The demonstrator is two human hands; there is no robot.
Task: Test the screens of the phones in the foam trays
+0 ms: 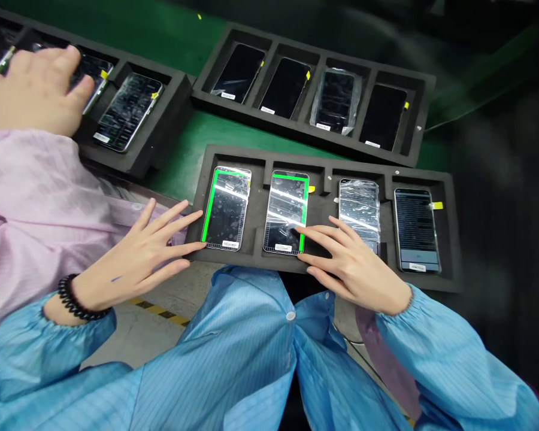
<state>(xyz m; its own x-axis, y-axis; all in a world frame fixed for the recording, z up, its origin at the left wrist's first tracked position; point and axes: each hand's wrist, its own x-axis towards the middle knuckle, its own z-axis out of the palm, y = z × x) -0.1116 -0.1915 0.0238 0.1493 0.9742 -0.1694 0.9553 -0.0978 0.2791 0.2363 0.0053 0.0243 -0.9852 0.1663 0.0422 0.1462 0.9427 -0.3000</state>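
Left hand: back turned up, fingers fanned wide and nearly straight, pointing across toward the right hand.
Left thumb: stretched out, lowest of the five, nearest the body.
Left wrist: close to straight, ringed by a black coiled band; a small blue mark shows just beyond it.
Right hand: back up, fingers loosely spread, gently bent and angled leftward.
Right thumb: extended below the fingers.
Right wrist: bare, beside a gathered cuff.
Arms: both reach inward, blue sleeves over the forearms.
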